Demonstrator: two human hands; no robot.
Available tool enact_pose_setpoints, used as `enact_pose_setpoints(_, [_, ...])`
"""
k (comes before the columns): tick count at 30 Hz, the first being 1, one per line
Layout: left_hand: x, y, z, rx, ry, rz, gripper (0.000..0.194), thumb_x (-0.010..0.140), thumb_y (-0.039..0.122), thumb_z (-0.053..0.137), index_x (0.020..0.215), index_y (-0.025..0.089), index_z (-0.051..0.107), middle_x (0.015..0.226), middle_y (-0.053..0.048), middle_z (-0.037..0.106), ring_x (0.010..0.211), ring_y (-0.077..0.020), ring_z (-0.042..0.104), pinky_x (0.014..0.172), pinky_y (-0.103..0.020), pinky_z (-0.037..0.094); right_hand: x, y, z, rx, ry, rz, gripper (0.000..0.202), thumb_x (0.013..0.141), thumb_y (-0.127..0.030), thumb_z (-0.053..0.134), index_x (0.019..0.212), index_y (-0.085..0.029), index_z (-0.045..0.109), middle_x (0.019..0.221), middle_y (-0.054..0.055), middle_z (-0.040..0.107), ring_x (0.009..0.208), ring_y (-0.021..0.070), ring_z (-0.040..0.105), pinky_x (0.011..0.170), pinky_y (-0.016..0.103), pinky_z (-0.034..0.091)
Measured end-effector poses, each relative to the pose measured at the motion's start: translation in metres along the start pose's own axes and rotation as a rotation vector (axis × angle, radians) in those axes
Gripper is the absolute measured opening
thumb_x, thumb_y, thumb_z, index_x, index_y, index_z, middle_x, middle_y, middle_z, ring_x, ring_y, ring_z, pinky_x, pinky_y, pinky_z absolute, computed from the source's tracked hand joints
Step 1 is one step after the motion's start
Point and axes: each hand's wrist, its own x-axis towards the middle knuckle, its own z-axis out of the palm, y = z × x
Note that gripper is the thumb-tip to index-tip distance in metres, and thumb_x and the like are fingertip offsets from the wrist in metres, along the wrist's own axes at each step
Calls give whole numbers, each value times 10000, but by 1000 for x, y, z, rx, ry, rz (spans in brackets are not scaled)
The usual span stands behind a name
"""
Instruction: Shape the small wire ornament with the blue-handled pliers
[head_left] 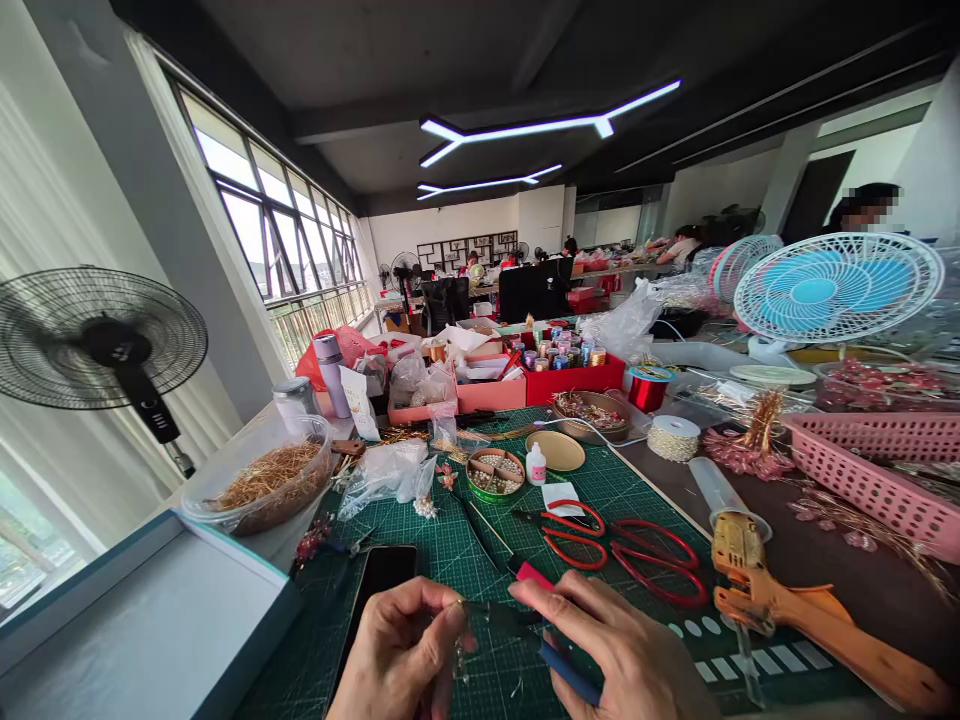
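My left hand [401,650] pinches a small beaded wire piece [459,655] at the bottom of the view, low over the green cutting mat [450,550]. My right hand [622,655] is closed on a pair of pliers [525,625] with red and blue handles; their dark tip points left and meets the piece at my left fingertips. A black phone [379,580] lies on the mat just behind my left hand.
Two red-handled scissors [615,545] and a yellow glue gun [780,595] lie to the right. Farther back are a round bead tin [495,473], a small glue bottle [535,464], a clear bowl of gold wire [262,485], red boxes of thread spools [570,370], a pink basket [877,460] and a blue desk fan [836,290]. People sit at distant tables.
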Motion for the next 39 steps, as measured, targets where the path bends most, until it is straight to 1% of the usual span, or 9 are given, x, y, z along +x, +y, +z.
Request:
enact_pose_setpoints(6, [2,-2,-4,137,-45,-6,435,713,581,552,708,147,558,353,77,436,270,-14,339,291,-113,248,2,4,-4,19,35,-31,519,636,-58,461,1087,-274,601,799,24,673,691,185,659,545,264,560])
enact_pose_setpoints(10, [1,-3,-5,198,-123,56,422,740,577,514,703,157,532,366,74,438,270,-20,331,282,-121,235,2,7,-7,10,27,-76,501,672,-53,442,1101,-263,595,808,31,670,682,187,646,549,280,551])
enact_pose_setpoints(15, [-4,5,0,214,-61,67,379,752,528,527,644,165,504,394,61,454,294,-17,328,295,-125,225,1,12,-11,-52,-15,-162,453,709,-67,457,1114,-221,588,809,59,658,702,207,632,549,304,532])
enact_pose_setpoints(19, [-4,3,1,215,-106,42,380,753,535,515,641,172,494,385,49,480,293,-25,343,299,-130,237,2,15,-13,-113,-7,-211,416,768,-79,442,1135,-217,581,805,55,653,684,195,611,540,287,498])
enact_pose_setpoints(23, [-3,-1,1,165,-149,17,381,757,532,516,656,165,503,375,49,492,281,-20,347,309,-127,245,0,18,-13,-182,12,-279,436,770,-75,449,1170,-208,562,796,57,648,652,197,582,537,303,469])
enact_pose_setpoints(28, [-3,-3,1,14,-211,-11,337,752,473,573,644,160,507,380,59,498,297,-22,394,313,-113,252,-2,23,-16,-236,17,-358,571,676,-20,403,1215,-160,530,815,70,655,647,207,564,577,344,460])
enact_pose_setpoints(30, [-2,-5,0,-27,-243,-31,318,757,444,583,640,157,516,366,61,493,290,-24,397,304,-108,252,-2,24,-16,-241,25,-389,557,695,-30,386,1218,-155,530,833,70,661,666,205,570,600,344,463])
enact_pose_setpoints(35, [3,-8,2,-139,-253,-101,290,783,424,567,703,145,560,346,61,506,238,-16,350,253,-93,244,0,24,-9,-181,31,-260,460,762,-44,428,1166,-214,569,767,35,647,644,176,569,581,296,464])
enact_pose_setpoints(39, [7,-8,6,-252,-266,-84,330,850,408,471,808,111,610,397,25,560,253,-31,426,257,-84,299,4,23,-2,-54,31,-149,392,781,-45,423,1102,-198,588,755,40,636,669,165,600,609,273,497])
